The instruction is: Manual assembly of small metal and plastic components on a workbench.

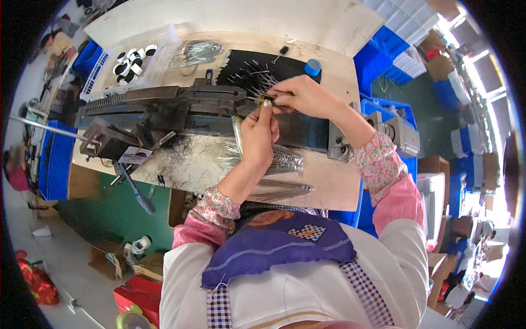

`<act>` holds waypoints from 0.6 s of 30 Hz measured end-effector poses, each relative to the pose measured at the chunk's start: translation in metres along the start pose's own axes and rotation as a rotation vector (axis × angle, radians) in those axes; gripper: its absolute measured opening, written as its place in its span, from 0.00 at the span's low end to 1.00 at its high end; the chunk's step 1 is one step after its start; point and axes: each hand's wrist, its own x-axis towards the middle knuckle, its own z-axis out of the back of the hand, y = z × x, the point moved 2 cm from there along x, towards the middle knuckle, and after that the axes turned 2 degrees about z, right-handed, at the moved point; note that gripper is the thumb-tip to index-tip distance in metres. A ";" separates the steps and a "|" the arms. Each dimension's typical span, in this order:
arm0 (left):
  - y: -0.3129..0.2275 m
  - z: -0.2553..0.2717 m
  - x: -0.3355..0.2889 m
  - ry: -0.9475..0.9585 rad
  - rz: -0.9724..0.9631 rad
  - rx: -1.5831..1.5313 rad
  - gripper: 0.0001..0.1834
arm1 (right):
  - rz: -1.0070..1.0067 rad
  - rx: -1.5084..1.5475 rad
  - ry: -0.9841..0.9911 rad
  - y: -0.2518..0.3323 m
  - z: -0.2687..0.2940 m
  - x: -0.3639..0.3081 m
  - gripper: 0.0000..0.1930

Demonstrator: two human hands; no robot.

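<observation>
"Left hand (257, 134)?"
"Curled, thumb pinching a small brassy piece (262, 100) by the dark machine (186, 104)."
"Right hand (301, 96)?"
"Fingertips bunched beside it, near thin wires (253, 77); what's gripped, can't tell."

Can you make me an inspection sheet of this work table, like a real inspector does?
Surface: pale wooden tabletop, with dark, hair-like scraps strewn near the front edge.
Job's things: long dark metal machine across the table; thin metal wires fanned on a black mat.
Clutter: blue round object by the mat; black-and-white rings in a clear bin.
Hands: left hand and right hand meet at the machine's right part, fingers close together; their exact grip is too small to tell.
Cables: nothing seen.
Surroundings: blue crates at right; green floor at left.
</observation>
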 end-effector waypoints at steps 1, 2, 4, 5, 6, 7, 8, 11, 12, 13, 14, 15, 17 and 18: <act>-0.002 0.000 -0.002 -0.010 -0.015 -0.023 0.13 | -0.033 0.004 0.029 0.004 0.002 -0.002 0.11; -0.005 -0.001 -0.004 -0.003 -0.008 -0.027 0.13 | -0.025 -0.011 0.051 0.007 0.003 -0.001 0.11; -0.005 -0.001 -0.005 -0.009 -0.003 -0.043 0.14 | -0.084 0.005 0.027 0.010 0.006 -0.003 0.11; -0.005 -0.001 -0.004 -0.005 -0.018 -0.060 0.14 | -0.080 0.001 0.044 0.011 0.008 0.000 0.11; -0.005 -0.001 -0.002 0.004 -0.025 -0.068 0.14 | -0.119 0.133 0.048 0.010 0.011 0.003 0.12; -0.002 0.004 0.001 -0.002 -0.022 -0.067 0.14 | -0.158 0.268 0.049 0.010 0.014 0.005 0.12; 0.003 0.012 0.006 0.057 -0.026 0.000 0.15 | -0.206 0.283 0.100 0.007 0.018 0.009 0.13; 0.007 0.011 0.011 0.163 0.005 0.065 0.21 | -0.245 0.360 0.206 0.002 0.023 0.016 0.14; 0.008 0.006 0.010 0.200 0.025 0.036 0.27 | -0.268 0.386 0.263 0.000 0.024 0.017 0.16; 0.007 -0.001 0.006 0.200 0.032 0.055 0.27 | -0.262 0.403 0.253 0.000 0.024 0.019 0.16; 0.004 -0.012 0.001 0.270 0.037 -0.037 0.32 | -0.251 0.318 0.268 0.002 0.024 0.018 0.16; -0.001 -0.021 -0.002 0.337 0.040 -0.137 0.38 | -0.241 0.227 0.287 0.006 0.026 0.017 0.16; -0.011 -0.017 0.001 0.313 0.127 -0.217 0.41 | -0.204 0.113 0.255 0.012 0.030 0.013 0.18; -0.017 -0.012 0.003 0.302 0.205 -0.414 0.42 | -0.017 -0.210 0.052 0.009 0.037 0.010 0.19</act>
